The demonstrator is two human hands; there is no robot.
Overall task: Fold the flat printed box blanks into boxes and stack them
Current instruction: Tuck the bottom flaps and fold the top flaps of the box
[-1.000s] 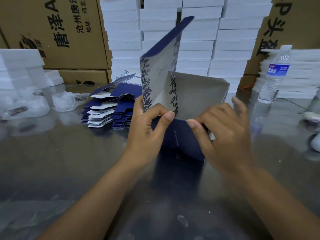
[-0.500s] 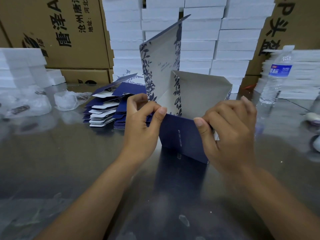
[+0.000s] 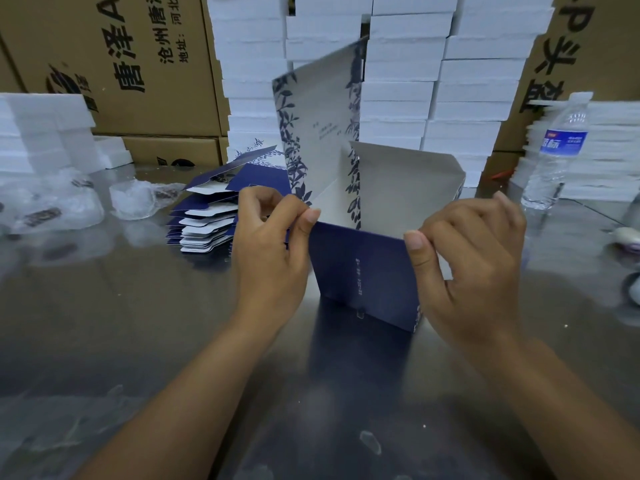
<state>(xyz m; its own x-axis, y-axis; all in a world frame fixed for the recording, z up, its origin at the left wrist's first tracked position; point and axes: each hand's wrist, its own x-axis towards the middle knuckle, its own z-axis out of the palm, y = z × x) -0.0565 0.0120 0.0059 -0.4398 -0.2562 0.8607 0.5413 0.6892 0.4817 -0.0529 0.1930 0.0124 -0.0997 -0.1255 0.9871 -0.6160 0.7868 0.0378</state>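
**Both hands are pinching the blue box**

I am holding a half-folded box point(image 3: 367, 271) over the shiny tabletop point(image 3: 138, 323). My left hand point(image 3: 273, 258) is pinching the top left corner of its dark blue front wall. The thumb is pressing on the near side and the other fingers point(image 3: 256, 206) are curling behind. My right hand point(image 3: 474, 271) is pinching the top right corner the same way.

The box is standing between my two hands, and its bottom edge is resting on the tabletop. Behind my fingers a tall white flap with blue leaves is sticking up. A lower grey flap is standing beside it, nearer my right fingers.

Just past my left fingers a pile of flat blanks point(image 3: 207, 223) is lying. Well past my right fingers a water bottle point(image 3: 557, 150) is standing. Far behind my fingers, white foam blocks point(image 3: 398, 81) are sitting in tall piles.
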